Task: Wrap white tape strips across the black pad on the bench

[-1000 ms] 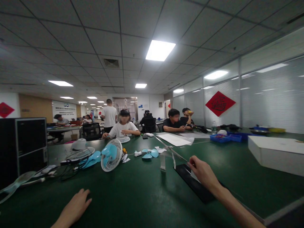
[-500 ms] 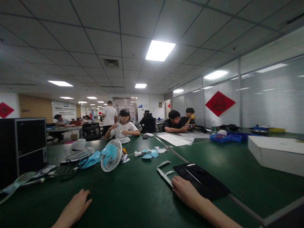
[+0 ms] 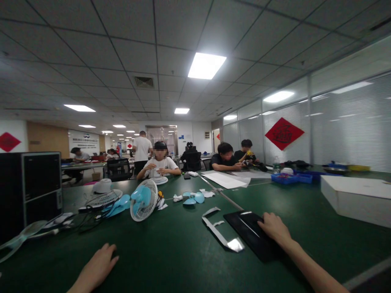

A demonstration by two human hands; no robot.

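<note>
My left hand (image 3: 99, 262) rests on the green table (image 3: 165, 248) at the lower left. Its fingers are loosely apart and hold nothing. On the right, my right hand (image 3: 276, 228) is over a flat black panel (image 3: 244, 228), its bent fingers closed on the panel's raised middle part. The fingertips' undersides are hidden, and my forearm covers the panel's right end. Just left of the panel lies a thin white bracket-shaped strip (image 3: 214, 230), with a shiny patch at its near end. The strip touches neither hand.
A white fan head with blue blades (image 3: 143, 200), loose blue blades (image 3: 193, 198) and cables lie across the middle and left. A black computer case (image 3: 41, 185) stands far left. At right are a white box (image 3: 354, 199) and blue trays (image 3: 285, 178). Several people sit beyond.
My right hand has left the white strip and moved right onto the black panel, which has turned slightly. The strip's shiny near end now shows. My left hand is in the same place.
</note>
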